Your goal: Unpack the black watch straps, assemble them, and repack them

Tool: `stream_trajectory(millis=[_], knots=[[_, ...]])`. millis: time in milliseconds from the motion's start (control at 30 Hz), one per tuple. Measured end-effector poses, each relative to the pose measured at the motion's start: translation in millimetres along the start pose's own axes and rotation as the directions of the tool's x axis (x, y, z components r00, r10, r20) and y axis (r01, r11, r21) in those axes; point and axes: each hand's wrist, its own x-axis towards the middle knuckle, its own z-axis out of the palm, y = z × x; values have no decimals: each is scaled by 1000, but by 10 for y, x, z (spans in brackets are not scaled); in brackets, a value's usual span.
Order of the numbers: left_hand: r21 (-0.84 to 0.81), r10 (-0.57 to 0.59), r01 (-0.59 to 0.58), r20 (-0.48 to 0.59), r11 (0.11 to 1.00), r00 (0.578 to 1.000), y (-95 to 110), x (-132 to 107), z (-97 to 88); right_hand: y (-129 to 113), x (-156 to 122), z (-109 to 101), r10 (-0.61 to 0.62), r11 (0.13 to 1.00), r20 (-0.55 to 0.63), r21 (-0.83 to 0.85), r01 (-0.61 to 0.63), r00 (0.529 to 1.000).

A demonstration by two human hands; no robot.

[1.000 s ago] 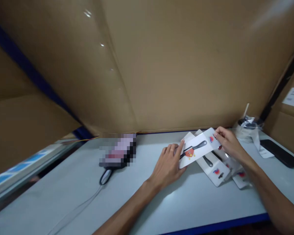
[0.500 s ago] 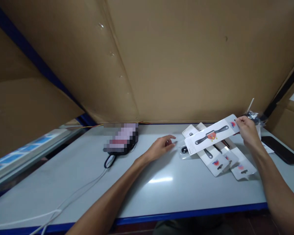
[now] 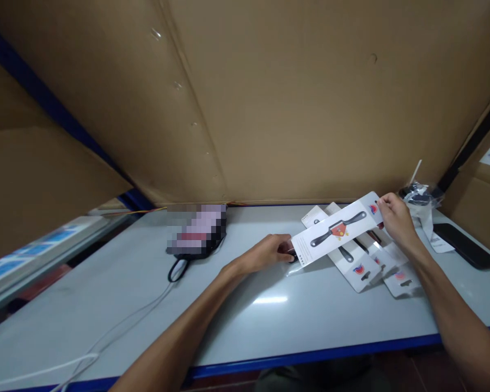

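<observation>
Between my two hands a white packaging card (image 3: 335,231) in a clear sleeve is held slantwise. Printed on it are a black long-handled tool and an orange-red shape. My right hand (image 3: 395,215) is closed on its upper right end, beside a red and blue logo. At the lower left end, the fingers of my left hand (image 3: 271,253) are closed around the sleeve and a dark part showing there. Underneath, several similar carded packages (image 3: 357,267) lie fanned out on the table, partly hidden by the held one.
A pixelated phone-like object (image 3: 198,231) with a black loop and white cable stands left on the grey table (image 3: 118,283). A black flat case (image 3: 467,246) and crumpled clear plastic (image 3: 422,193) lie at right. Cardboard (image 3: 269,109) walls the back; a power strip (image 3: 36,250) runs along the left.
My left hand has moved right and closed on the package's lower left end. The package and my right hand have shifted slightly left.
</observation>
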Motion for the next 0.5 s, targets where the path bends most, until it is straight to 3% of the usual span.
stream_trajectory(millis=[233, 367, 500], knots=[[8, -85, 85, 95, 996, 992, -20, -48, -59, 30, 28, -49, -23, 998, 11, -50, 23, 1000], [16, -103, 102, 137, 995, 985, -71, -86, -150, 41, 140, -367, 58, 998, -93, -18, -60, 994], [26, -94, 91, 172, 996, 981, -107, -113, -221, 64, 214, -789, 156, 988, -317, 47, -149, 935]])
